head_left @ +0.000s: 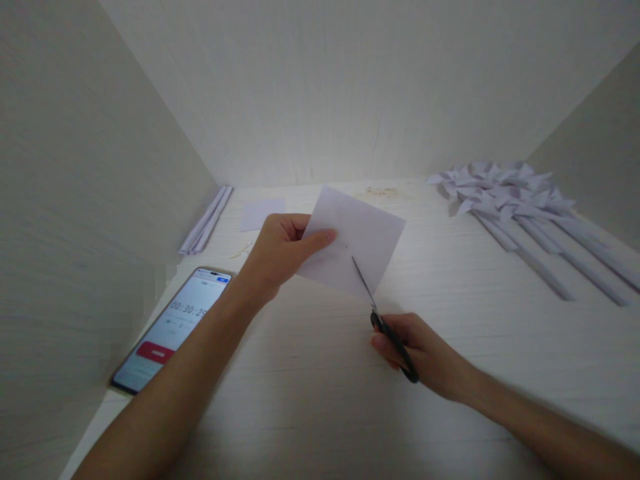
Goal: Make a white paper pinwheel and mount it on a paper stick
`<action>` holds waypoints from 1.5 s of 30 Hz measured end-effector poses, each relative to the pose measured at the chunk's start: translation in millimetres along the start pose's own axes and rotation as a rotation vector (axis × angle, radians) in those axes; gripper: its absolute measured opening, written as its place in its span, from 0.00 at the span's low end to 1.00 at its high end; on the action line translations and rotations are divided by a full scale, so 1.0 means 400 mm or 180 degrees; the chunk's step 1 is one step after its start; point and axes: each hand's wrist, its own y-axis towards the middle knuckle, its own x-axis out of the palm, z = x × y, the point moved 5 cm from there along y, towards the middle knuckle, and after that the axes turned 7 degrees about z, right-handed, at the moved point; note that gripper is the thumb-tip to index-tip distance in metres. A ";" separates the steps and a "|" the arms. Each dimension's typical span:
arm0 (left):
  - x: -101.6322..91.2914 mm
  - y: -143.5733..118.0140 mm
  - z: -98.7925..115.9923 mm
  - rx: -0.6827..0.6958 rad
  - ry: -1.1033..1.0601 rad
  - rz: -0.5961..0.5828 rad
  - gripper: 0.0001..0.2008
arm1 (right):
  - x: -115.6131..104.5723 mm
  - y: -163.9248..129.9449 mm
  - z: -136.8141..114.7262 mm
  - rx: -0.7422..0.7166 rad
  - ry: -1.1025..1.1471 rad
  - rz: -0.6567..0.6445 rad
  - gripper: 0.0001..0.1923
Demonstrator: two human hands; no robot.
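My left hand (280,250) pinches the left edge of a white square sheet of paper (357,240), held tilted above the pale table (310,387). My right hand (415,350) grips black-handled scissors (387,333). Their thin blades (363,280) reach up into the sheet's lower edge, about halfway toward its middle. Both forearms come in from the bottom of the view.
A phone (173,327) with a running timer lies at the left, by the side wall. Rolled paper sticks (207,220) rest at the back left, next to a small paper square (261,213). Several paper pinwheels on sticks (520,207) lie at the back right. Walls enclose three sides.
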 end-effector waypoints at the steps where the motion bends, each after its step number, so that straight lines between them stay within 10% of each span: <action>1: 0.000 0.000 0.000 0.0002 0.0007 0.0007 0.10 | 0.000 0.000 0.000 -0.0004 0.0010 -0.0002 0.20; 45: 0.000 0.009 -0.011 -0.0028 -0.0007 0.0056 0.09 | -0.003 0.004 0.015 0.0121 -0.0085 0.0038 0.19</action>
